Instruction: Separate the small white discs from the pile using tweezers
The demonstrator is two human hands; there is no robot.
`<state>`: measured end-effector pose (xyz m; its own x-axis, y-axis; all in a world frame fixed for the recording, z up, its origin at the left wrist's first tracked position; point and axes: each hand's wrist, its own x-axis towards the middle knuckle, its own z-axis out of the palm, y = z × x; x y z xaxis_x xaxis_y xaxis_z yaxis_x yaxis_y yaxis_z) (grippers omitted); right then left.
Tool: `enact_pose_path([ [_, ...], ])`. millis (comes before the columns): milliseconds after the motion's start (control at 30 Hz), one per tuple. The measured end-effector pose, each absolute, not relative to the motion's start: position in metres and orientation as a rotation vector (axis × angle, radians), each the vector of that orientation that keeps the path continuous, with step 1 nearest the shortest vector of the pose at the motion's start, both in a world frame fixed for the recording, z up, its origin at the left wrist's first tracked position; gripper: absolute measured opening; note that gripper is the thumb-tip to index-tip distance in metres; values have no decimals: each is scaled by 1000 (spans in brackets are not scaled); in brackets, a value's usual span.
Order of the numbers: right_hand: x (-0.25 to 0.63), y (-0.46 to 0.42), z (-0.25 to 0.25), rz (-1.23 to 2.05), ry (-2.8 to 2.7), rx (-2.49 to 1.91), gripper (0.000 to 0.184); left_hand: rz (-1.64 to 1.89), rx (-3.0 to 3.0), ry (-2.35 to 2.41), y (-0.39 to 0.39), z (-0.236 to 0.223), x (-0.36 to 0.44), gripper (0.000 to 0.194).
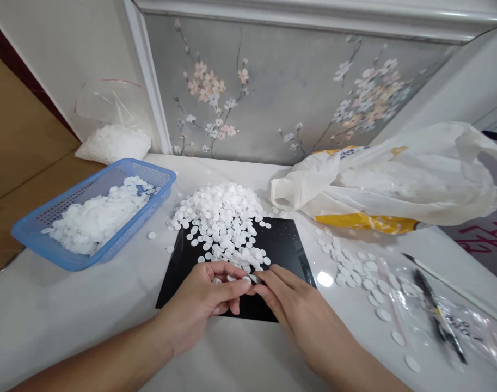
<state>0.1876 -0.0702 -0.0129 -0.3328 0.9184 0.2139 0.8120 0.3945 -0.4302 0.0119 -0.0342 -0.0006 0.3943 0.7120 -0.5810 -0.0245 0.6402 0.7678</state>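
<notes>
My left hand pinches a small white disc between thumb and forefinger, with a few more discs showing inside its curled fingers. Close against it, my right hand is closed on a small blade-like tool, whose tip meets the disc; most of the tool is hidden by my fingers. Both hands hover over the near part of a black sheet. Just beyond them a heap of white discs spreads across the sheet and onto the white table.
On the left, a blue basket holds more discs, with a clear bag of white pieces behind it. A white plastic bag lies at the right. Nearer are scattered discs, a black pen on clear bags, and a thin pointed strip.
</notes>
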Motion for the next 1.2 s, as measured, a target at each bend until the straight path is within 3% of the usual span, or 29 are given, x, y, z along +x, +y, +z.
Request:
enact_pose_path([
  [100, 201, -63, -12, 435, -2114, -1600, 36, 550, 771, 1047, -33, -1, 11, 19],
  [233, 226, -51, -8, 486, -2020, -1791, 45, 659, 709, 1006, -23, 2, 6, 15],
  [400, 237, -47, 2, 537, -1900, -1930, 43, 758, 574, 984, -11, 4, -3, 48],
  [467, 235, -48, 4, 600, -1901, -1902, 39, 774, 613, 989, -9, 3, -4, 52],
  [633, 223, -51, -2, 700, -1820, -1846, 29, 685, 627, 1023, -11, 2, -4, 29],
  [767, 208, -52, -14, 818, -1884, -1738, 17, 659, 754, 1027, -11, 0, -5, 21],
  [933, 191, -52, -22, 797, -1951, -1602, 26, 550, 985, 1068, -6, 2, -8, 21],
  [1100, 182, -50, -26, 809, -1974, -1647, 13, 396, 1609, 1252, -7, 2, -7, 20],
  [1200, 180, -49, -27, 816, -1983, -1701, 14, 292, 1973, 1365, -11, -1, -3, 15],
])
